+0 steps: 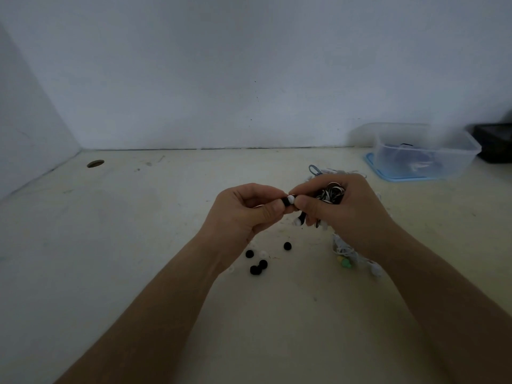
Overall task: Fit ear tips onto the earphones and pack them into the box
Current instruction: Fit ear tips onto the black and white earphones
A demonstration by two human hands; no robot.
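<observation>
The left hand (249,209) pinches a black ear tip (284,202) against the earbud (291,199) that the right hand (340,209) grips, likely for pressing on; the box (424,153) waits at the bench's far right edge.

Left hand (249,209) and right hand (340,209) pinched a small black-and-white earbud (289,200) between fingertips. Loose black rubber ear tips (256,268) lay on cream tabletop (138,231). Clear plastic box (424,153) stood far right.

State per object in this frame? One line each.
left hand: pinching black ear tip
right hand: gripping coiled earphones, fingertips at earbud
loose black ear tips: lying on table
plastic box: open, resting on blue lid
spare earphones: tangled on table
</observation>
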